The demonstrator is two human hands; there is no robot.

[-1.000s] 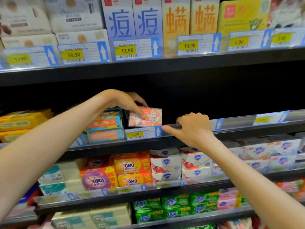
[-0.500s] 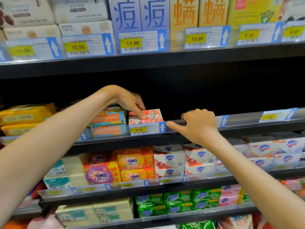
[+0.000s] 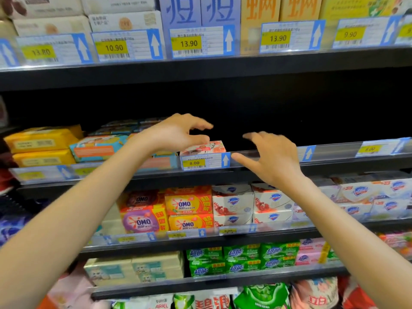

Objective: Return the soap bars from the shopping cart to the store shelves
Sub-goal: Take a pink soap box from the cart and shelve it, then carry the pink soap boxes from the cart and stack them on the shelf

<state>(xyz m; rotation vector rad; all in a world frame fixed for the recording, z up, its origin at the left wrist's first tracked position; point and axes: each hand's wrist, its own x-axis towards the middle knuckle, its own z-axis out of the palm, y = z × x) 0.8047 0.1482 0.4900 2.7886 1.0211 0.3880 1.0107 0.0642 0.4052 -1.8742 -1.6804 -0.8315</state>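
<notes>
Lying on the middle shelf (image 3: 334, 169) behind the 8.00 price tag (image 3: 196, 162), the pink soap bar (image 3: 210, 147) is no longer pinched. The left hand (image 3: 176, 134) has lifted off it, fingers spread, thumb close over its top. The right hand (image 3: 274, 161) has left the clear price rail (image 3: 334, 152), its fingers now uncurled and spread.

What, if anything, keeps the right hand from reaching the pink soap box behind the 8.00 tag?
Probably nothing, so yes. The right hand is open just right of the pink soap box, with free space between. The left hand hovers over the box's left end only.
</notes>
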